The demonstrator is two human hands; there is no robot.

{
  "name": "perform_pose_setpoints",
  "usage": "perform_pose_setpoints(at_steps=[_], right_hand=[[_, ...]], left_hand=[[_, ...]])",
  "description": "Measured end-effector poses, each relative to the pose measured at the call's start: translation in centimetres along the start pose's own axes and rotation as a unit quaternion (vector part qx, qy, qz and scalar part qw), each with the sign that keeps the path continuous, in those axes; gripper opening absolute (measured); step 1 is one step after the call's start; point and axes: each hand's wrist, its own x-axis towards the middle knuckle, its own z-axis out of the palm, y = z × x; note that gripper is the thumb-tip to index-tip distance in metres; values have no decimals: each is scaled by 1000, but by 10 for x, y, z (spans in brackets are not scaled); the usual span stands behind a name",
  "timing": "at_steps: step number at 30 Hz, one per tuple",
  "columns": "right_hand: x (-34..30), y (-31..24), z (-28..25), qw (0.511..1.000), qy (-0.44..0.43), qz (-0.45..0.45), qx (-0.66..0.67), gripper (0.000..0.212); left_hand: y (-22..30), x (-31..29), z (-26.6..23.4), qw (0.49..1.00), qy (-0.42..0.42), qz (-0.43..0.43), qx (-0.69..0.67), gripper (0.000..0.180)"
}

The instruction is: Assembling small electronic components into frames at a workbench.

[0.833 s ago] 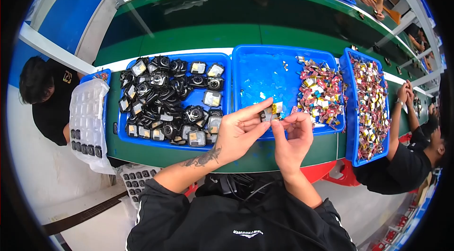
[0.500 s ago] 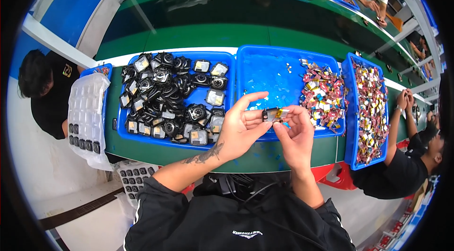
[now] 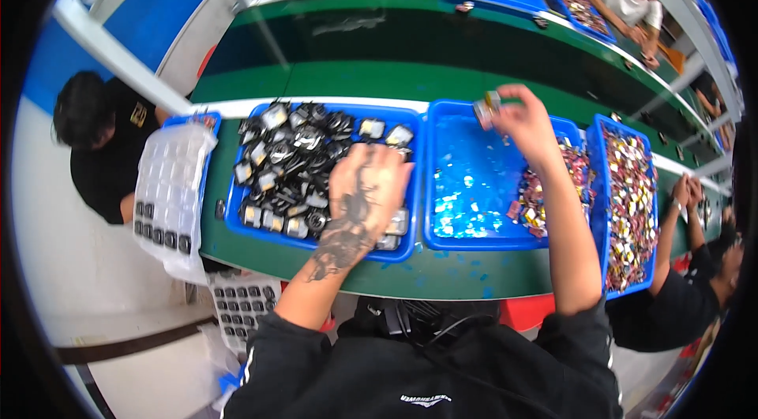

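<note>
My left hand (image 3: pixel 369 186) reaches down over a blue tray (image 3: pixel 416 206) heaped with black watch cases (image 3: pixel 296 143); its fingertips are hidden among the cases, and a grip there cannot be made out. Raised above the far edge of the middle blue tray (image 3: pixel 430 182), my right hand (image 3: pixel 517 115) pinches a small watch case (image 3: pixel 485 110), dark with a yellowish part, between thumb and fingers. That middle tray holds small bluish clear film pieces (image 3: pixel 470 190) on its left side and a pile of small red, white and yellow parts (image 3: pixel 564 182) on its right.
A narrow blue tray (image 3: pixel 604 214) of similar small parts stands at the right. At the left lies a clear blister tray (image 3: pixel 174 174) with a few black pieces. Co-workers sit on both sides and across the green table (image 3: pixel 442 281). A pale post (image 3: pixel 110 48) rises at the left.
My hands have parted from in front of the middle tray. The left moved left onto the watch cases; the right went up and away, carrying the watch case. The whole view has shifted slightly.
</note>
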Motion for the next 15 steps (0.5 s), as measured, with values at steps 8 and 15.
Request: perform_pose_setpoints(at_steps=[8,15], right_hand=[[113,71,-20,955,141,51,-256,51],[62,15,-82,929,165,-41,-328,10]], left_hand=[[-12,-1,10,991,-130,6,15,36],[-1,15,-2,786,-89,-184,-583,14]])
